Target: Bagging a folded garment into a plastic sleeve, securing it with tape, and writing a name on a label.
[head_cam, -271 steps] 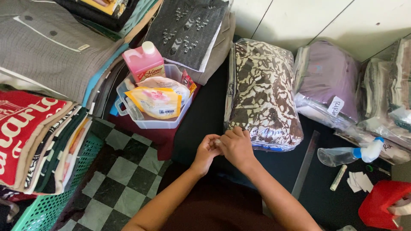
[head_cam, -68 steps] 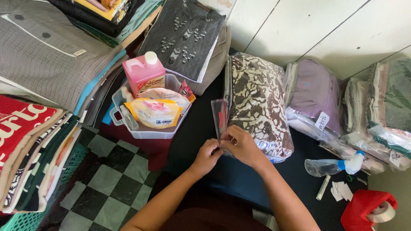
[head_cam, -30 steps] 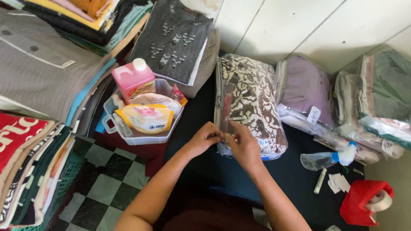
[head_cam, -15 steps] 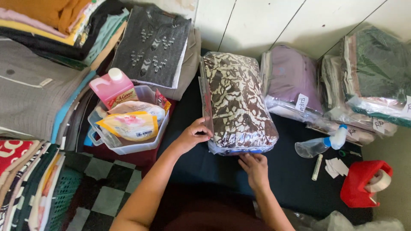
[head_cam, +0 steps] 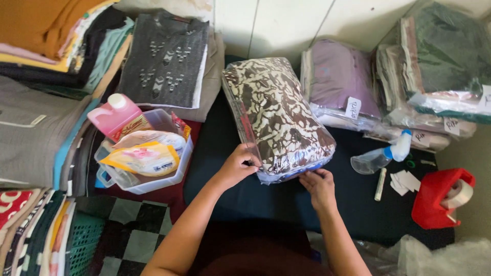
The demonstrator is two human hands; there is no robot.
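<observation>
A brown-and-cream patterned cloth sealed in a clear plastic bag [head_cam: 273, 115] lies on the dark blue mat [head_cam: 215, 148]. My left hand [head_cam: 238, 164] grips the bag's near left corner. My right hand [head_cam: 318, 185] pinches the bag's near edge at its open end, fingers closed on the plastic.
A clear tub [head_cam: 153, 180] with a pink bottle [head_cam: 113, 113] and yellow pouches stands left. Folded clothes are stacked at left and back. Bagged purple and green clothes [head_cam: 340, 84] lie right, with a spray bottle [head_cam: 381, 156], a marker [head_cam: 379, 184], paper slips and a red tape dispenser [head_cam: 440, 197].
My hands, first together holding a small strip in front of the bag, have moved apart onto the bag's near edge. The camera view has shifted leftward.
</observation>
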